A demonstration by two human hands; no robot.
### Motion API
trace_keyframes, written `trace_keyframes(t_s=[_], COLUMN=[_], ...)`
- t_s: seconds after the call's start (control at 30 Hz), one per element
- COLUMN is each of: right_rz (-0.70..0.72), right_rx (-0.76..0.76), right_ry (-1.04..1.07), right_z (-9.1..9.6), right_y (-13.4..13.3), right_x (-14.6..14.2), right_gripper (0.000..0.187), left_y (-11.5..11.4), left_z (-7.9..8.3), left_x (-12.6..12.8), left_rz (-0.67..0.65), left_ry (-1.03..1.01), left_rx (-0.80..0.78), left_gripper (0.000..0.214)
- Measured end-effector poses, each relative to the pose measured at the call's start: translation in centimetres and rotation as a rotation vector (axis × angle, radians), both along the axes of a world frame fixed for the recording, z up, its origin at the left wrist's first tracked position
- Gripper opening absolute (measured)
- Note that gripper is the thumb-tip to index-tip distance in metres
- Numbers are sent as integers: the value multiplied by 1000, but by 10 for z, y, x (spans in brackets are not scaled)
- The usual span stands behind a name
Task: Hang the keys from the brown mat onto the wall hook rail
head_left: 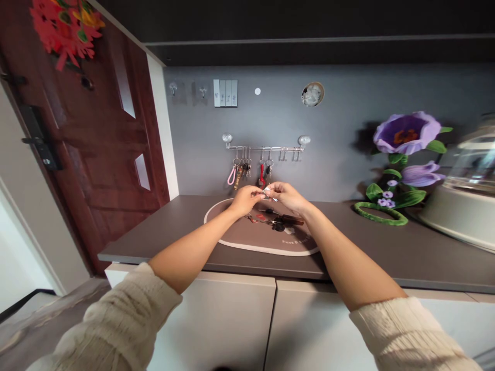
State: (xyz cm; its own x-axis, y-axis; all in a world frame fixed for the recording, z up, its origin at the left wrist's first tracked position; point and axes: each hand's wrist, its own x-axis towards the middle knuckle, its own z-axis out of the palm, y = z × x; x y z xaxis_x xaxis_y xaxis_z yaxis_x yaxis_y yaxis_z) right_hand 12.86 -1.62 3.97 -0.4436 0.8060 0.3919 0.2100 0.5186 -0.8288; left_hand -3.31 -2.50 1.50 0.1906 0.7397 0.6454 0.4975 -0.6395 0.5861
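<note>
Above the brown mat (232, 238), my left hand (246, 199) and my right hand (286, 197) meet with fingertips pinched. Between them is a small silver key (275, 199) with a whitish bit beside it; the fingers cover most of it. Both hands are closed, the right one nearer the key's visible end. Below them on the mat lie a dark key fob (277, 224), a brown strip-like holder (293, 220) and several other key pieces, partly hidden by my right hand.
A clear hook rail (266, 149) on the grey wall holds several key bunches, with a pink loop (231, 175) and a red tag (262, 173). At the right stand a purple flower ornament (406, 135) and a white domed appliance (448, 211). A dark shelf (294, 51) overhangs the counter (348, 247).
</note>
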Motion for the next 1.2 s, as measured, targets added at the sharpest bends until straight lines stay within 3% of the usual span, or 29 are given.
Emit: trace_keyframes(t_s=[0.2,0.4,0.8,1.2], right_rz=[30,47,-104,-105], right_rx=[-139,-227,77,138], right_ry=[184,199,85,101], right_z=[-2,-1,-4,-11], right_y=[-1,-11,-6,4], right_x=[-1,-5,-9,-9], right_gripper=[28,26,20,26], left_y=[6,7,-2,-6], left_z=[3,4,7,7], left_x=[-3,-2,-1,3], left_rz=[45,43,58,28], left_ry=[-82,-203,-211,-214], left_rx=[70,-16,-1,48], left_gripper=[16,16,18,15])
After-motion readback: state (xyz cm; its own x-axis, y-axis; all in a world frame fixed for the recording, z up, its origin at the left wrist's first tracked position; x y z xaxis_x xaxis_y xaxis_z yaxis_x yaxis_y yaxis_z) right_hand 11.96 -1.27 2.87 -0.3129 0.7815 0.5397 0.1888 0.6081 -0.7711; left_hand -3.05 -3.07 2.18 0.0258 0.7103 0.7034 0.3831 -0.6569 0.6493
